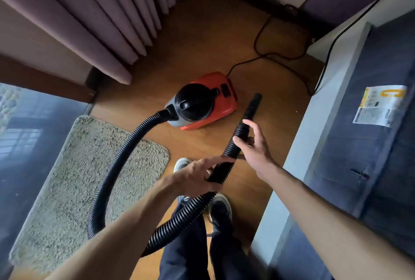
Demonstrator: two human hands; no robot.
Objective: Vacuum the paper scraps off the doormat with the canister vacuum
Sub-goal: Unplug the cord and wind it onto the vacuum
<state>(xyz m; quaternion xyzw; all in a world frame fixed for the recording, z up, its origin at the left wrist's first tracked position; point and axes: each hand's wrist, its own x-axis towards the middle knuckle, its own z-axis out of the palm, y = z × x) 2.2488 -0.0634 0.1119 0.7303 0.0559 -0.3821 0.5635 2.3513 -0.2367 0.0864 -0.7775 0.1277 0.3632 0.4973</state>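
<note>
Left hand (197, 176): laid over a bend of the black ribbed hose (116, 167), which is carried under the palm. The fingers are only lightly curled round it.
Right hand (253, 145): placed just beyond the left hand, further along the same hose. The hose is held loosely between the thumb and the spread fingers, with the hand about half open.
Nozzle (256, 102): the smooth black hose end, seen jutting past the right fingertips and pointed away from the person.
Canister vacuum (202, 102): red with a black dome, set on the wooden floor ahead of both hands. Its inside is closed off, so its contents cannot be seen.
Doormat (74, 178): laid flat on the floor to the left of the left hand and crossed by the hose loop. Paper scraps cannot be told apart from its speckled pile.
Power cord (265, 55): trailed over the floor beyond the vacuum, well apart from the hands.
Shoes (221, 210): seen beneath the hands.
Grey unit (325, 111): stood to the right of the right hand, with a sticker (381, 105) on its top.
</note>
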